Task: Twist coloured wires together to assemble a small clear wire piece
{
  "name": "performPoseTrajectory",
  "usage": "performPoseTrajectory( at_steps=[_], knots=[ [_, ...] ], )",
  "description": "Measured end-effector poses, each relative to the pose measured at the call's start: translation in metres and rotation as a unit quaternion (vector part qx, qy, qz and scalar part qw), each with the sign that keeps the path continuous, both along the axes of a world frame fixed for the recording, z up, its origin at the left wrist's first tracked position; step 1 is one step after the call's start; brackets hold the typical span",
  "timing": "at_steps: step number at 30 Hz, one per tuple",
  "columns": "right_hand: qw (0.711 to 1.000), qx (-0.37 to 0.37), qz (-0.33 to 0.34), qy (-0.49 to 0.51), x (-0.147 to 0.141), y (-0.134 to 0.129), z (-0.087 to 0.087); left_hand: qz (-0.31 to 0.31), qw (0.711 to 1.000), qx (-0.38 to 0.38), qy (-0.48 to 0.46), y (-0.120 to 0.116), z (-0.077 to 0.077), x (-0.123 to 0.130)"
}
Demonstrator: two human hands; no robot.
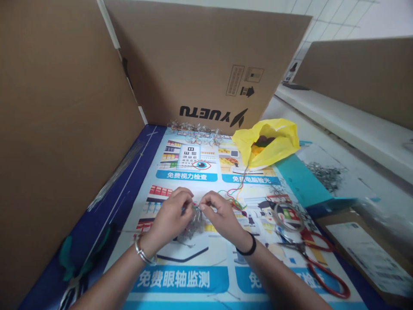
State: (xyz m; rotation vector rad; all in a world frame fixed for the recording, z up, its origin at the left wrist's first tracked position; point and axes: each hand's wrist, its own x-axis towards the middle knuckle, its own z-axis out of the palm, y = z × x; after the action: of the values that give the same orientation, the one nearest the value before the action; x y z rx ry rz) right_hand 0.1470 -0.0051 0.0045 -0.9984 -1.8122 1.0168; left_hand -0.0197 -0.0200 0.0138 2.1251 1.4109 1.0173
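Forearms [111, 272] nearest; left fingers [186, 199] and right fingers [209, 199] pinched closed, seemingly on silvery wire [194, 224].

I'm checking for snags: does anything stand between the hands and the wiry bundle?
Nothing visible: the left hand and right hand are at the wiry bundle; the scissors lie off to the right.

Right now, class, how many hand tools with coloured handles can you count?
2: green-handled pliers, somewhat blurred, at the picture's lower left; red-handled scissors at the lower right. Others may be hidden.
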Motion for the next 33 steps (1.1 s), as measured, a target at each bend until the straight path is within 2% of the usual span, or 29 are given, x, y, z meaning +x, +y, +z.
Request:
performPoseTrajectory(
  at_steps=[4,8,12,15,17,19,23,24,28,33],
  knots=[
    [0.999,0.048,0.015,-0.009,0.000,-0.004,-0.002,0.039,0.998,0.051,0.026,-0.004,-0.007,0.004],
    [0.996,0.084,0.037,-0.017,0.000,-0.005,-0.002,0.105,0.992,0.064,0.037,0.001,-0.007,-0.007],
    [0.994,0.092,0.004,-0.051,0.014,0.006,0.009,0.120,0.988,0.092,0.025,0.007,0.000,-0.019],
    [0.983,0.122,-0.069,-0.122,0.043,0.020,0.027,0.160,0.977,0.138,0.017,0.007,0.002,-0.021],
    [0.965,0.140,-0.104,-0.195,0.066,0.027,0.039,0.177,0.973,0.150,0.012,0.007,-0.001,-0.018],
    [0.939,0.139,-0.087,-0.301,0.084,0.030,0.047,0.166,0.977,0.136,0.004,0.008,-0.007,-0.016],
    [0.833,0.094,-0.029,-0.544,0.103,0.031,0.047,0.109,0.986,0.127,0.014,0.009,-0.017,-0.012],
    [0.819,0.084,-0.017,-0.567,0.103,0.031,0.044,0.103,0.986,0.131,0.017,0.009,-0.018,-0.011],
    [0.799,0.058,0.008,-0.598,0.098,0.033,0.030,0.109,0.984,0.142,0.017,0.008,-0.015,-0.008],
    [0.796,0.046,0.025,-0.603,0.087,0.034,0.023,0.129,0.985,0.116,-0.008,0.006,-0.014,-0.006]
  ],
)
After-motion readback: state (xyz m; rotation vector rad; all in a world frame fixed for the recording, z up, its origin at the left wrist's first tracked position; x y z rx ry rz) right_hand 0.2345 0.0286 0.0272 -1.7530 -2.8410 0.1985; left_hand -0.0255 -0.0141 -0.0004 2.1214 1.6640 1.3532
